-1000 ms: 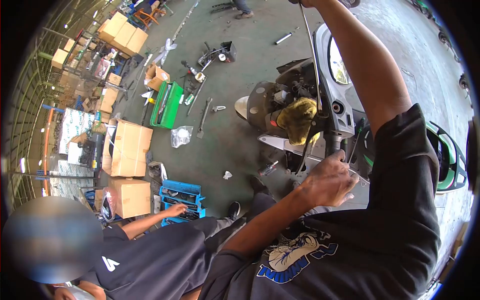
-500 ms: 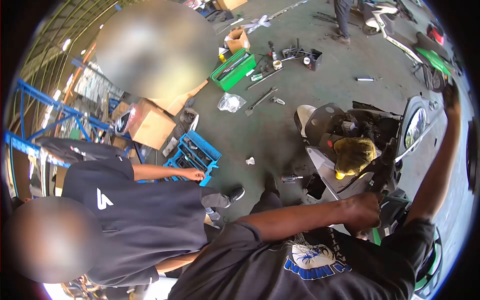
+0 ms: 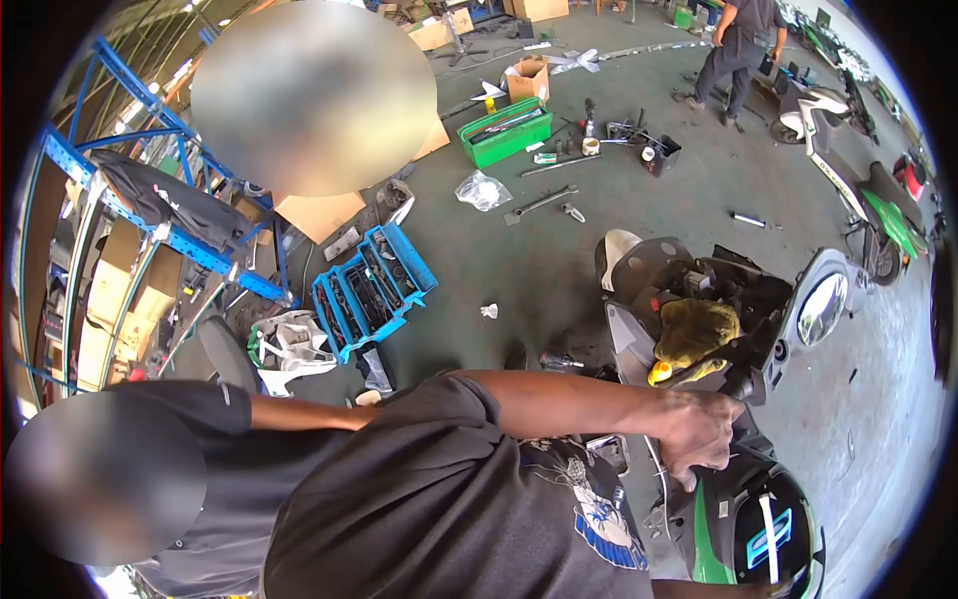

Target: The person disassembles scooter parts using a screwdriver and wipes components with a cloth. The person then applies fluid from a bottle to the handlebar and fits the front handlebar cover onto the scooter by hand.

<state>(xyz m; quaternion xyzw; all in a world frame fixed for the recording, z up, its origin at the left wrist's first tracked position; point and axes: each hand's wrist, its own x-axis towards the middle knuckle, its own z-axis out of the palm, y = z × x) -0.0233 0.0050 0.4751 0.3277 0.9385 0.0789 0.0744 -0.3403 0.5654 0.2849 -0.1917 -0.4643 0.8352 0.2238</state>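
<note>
My left hand (image 3: 702,431) is closed at the black handlebar grip (image 3: 738,385) of the partly dismantled scooter (image 3: 639,344). A yellow-brown cloth or glove (image 3: 696,332) lies in the scooter's open front, beside the round mirror (image 3: 822,308). Low in the view, my right hand (image 3: 790,587) is mostly cut off by the edge, and its fingers are unclear. It is close to a pale rod (image 3: 769,539), which lies across a dark and green scooter part (image 3: 711,529); whether the hand holds the rod cannot be made out.
At left, a co-worker in a dark shirt (image 3: 239,484) is close by my left arm. A blue toolbox (image 3: 374,290), a green toolbox (image 3: 506,133) and a wrench (image 3: 541,204) are on the floor. Another person (image 3: 736,60) stands near a white and green motorbike (image 3: 888,222).
The view has swung. My right hand has come down from its raised, outstretched position to the bottom edge. My left hand remains near the handlebar. The co-worker's hand has left the blue toolbox.
</note>
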